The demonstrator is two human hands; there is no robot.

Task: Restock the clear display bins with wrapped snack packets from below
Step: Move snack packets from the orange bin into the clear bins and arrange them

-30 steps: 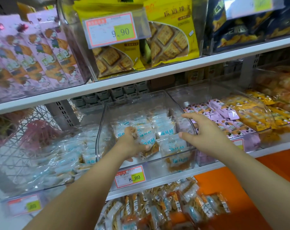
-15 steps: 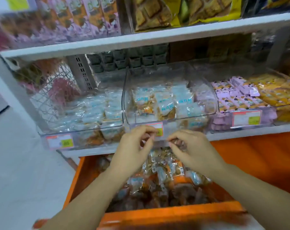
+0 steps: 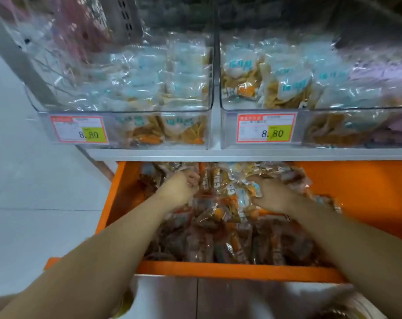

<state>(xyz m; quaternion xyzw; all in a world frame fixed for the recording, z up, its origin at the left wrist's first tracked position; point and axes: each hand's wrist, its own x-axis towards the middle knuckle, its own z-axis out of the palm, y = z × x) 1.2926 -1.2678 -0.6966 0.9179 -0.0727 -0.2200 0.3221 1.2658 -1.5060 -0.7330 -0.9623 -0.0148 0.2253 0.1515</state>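
Left grip (image 3: 180,189), right grip (image 3: 272,195) clutch snack packets (image 3: 218,240) in orange drawer (image 3: 218,270)

The person has 2 bare arms stretched out in front, reaching down. The arms come in from the 2 sides and lean toward each other, so the hands are near but not touching. The left hand (image 3: 178,191) has its back up, and its fingers (image 3: 193,178) bend down into the snack packets (image 3: 218,215). It is too blurry to tell if it holds one. The right hand (image 3: 272,195) has its back up too. Its thumb and fingers curl around some of the packets.
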